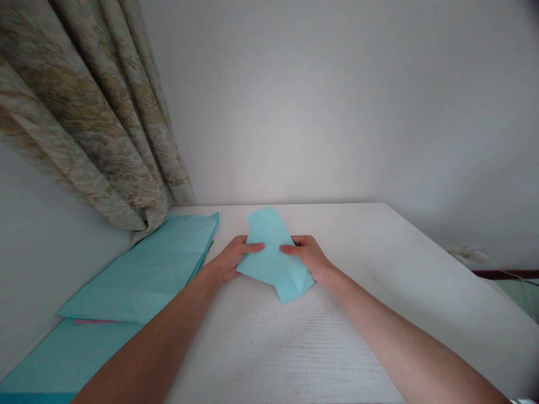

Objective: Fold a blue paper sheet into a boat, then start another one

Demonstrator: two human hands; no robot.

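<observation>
A folded sheet of light blue paper (269, 261) is held up between both hands, over the white table. It has an irregular outline, with a notch at its lower edge and creases near the lower right corner. My left hand (236, 253) grips its left edge, thumb lying on the front face. On the right edge, my right hand (308, 255) pinches it the same way, thumb on the front. The other fingers of both hands are mostly hidden behind the paper.
A stack of larger light blue sheets (138, 269) lies on the left of the white table (370, 292), with a pink edge showing beneath. A patterned curtain (96, 106) hangs at the upper left. Behind the table is a white wall (295, 101). A cable (516, 276) shows beyond the right edge.
</observation>
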